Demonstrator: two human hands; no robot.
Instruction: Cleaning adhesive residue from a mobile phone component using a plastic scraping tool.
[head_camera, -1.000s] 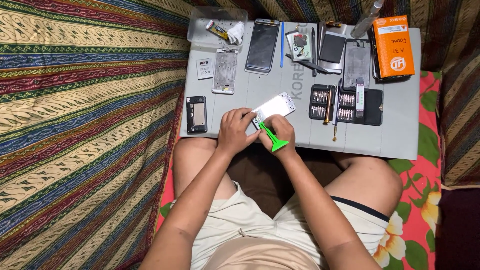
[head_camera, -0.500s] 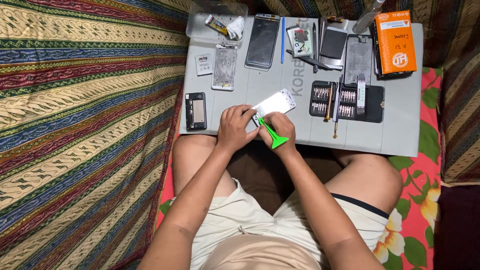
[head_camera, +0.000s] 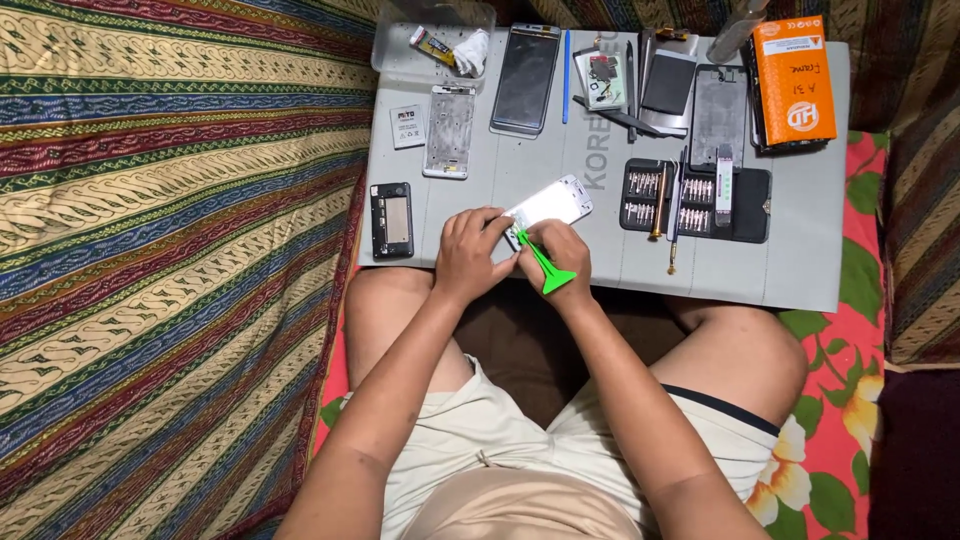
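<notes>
Fingers (head_camera: 478, 232) of two hands grip one white phone (head_camera: 550, 204).

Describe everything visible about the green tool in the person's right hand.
The green pry tool looks like bright plastic: a thin shaft that widens into a flat triangular end. It lies slanted, the wide end toward the person and past the edge of the grey work mat, the narrow tip up against the lower edge of the white phone frame. The right hand grips its shaft; the left hand steadies the frame beside it. The exact contact point is hidden by fingers.
</notes>
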